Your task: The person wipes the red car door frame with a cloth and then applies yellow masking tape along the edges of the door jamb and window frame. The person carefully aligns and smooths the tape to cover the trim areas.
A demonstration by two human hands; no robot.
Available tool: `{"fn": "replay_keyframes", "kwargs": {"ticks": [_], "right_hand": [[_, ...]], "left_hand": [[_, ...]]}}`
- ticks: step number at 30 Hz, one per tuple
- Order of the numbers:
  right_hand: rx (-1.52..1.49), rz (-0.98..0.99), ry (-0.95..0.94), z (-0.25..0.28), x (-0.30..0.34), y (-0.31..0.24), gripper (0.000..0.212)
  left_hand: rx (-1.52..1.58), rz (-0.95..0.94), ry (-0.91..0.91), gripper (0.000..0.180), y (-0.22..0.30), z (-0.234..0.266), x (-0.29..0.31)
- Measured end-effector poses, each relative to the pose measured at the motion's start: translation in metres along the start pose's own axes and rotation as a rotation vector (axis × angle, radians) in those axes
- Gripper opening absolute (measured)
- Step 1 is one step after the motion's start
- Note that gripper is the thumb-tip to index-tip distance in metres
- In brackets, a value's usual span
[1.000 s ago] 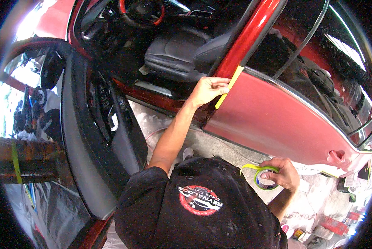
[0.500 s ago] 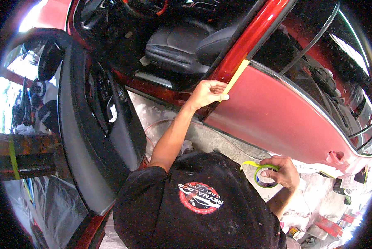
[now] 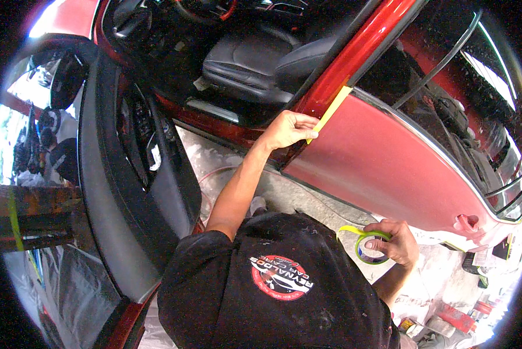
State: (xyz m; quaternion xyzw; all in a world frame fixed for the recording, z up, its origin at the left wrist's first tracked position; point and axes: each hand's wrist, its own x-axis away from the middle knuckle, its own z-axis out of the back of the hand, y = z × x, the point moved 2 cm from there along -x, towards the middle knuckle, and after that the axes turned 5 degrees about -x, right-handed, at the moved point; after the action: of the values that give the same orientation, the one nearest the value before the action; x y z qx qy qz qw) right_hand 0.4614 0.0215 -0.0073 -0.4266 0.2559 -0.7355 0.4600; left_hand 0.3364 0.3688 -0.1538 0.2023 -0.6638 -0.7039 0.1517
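**Tape strip (image 3: pixel 334 109) at front edge of rear door (image 3: pixel 383 154)**

Head view. The yellow strip runs at a slant along the front edge of the dull red door, beside the glossy red pillar (image 3: pixel 346 67). Its upper end is near the front end of the window trim (image 3: pixel 412 120); its lower end is at the left hand (image 3: pixel 290 129). Whether the full length is stuck down cannot be determined.

Left hand: nearly closed; thumb and fingertips pinch the lower end of the strip.

Right hand (image 3: pixel 399 241): partly closed around a roll of tape (image 3: pixel 360 250), with the thumb across the ring opening. A short loose end (image 3: pixel 349 230) projects from the roll toward the left.

Surroundings: a black shirt (image 3: pixel 214 285) fills the lower middle. The front door (image 3: pixel 118 174) stands open at the left. A dark seat (image 3: pixel 243 61) is visible through the doorway. Pale floor (image 3: pixel 293 198) shows below the rear door.
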Motion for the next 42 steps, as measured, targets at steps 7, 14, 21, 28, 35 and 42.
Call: {"fn": "replay_keyframes", "kwargs": {"ticks": [7, 14, 21, 28, 35, 42], "right_hand": [[0.027, -0.019, -0.022, 0.0, -0.002, -0.004, 0.043], [0.079, 0.026, -0.057, 0.0, -0.002, -0.004, 0.043], [0.07, 0.075, -0.086, 0.0, -0.009, -0.011, 0.042], [0.06, 0.076, -0.05, -0.002, 0.002, -0.005, 0.041], [0.095, 0.127, -0.036, -0.001, 0.005, 0.003, 0.043], [0.044, 0.086, -0.016, -0.004, 0.009, 0.009, 0.04]], "left_hand": [[0.045, 0.01, -0.057, 0.034, -0.008, 0.003, 0.003], [0.015, -0.059, 0.177, 0.033, 0.017, 0.001, 0.024], [-0.114, -0.161, 0.346, 0.034, 0.043, -0.027, 0.017], [-0.234, -0.064, 0.321, 0.029, 0.041, -0.026, 0.017], [-0.325, -0.09, 0.353, 0.029, 0.042, -0.031, 0.017], [-0.298, -0.057, 0.296, 0.028, 0.034, -0.026, 0.014]]}}
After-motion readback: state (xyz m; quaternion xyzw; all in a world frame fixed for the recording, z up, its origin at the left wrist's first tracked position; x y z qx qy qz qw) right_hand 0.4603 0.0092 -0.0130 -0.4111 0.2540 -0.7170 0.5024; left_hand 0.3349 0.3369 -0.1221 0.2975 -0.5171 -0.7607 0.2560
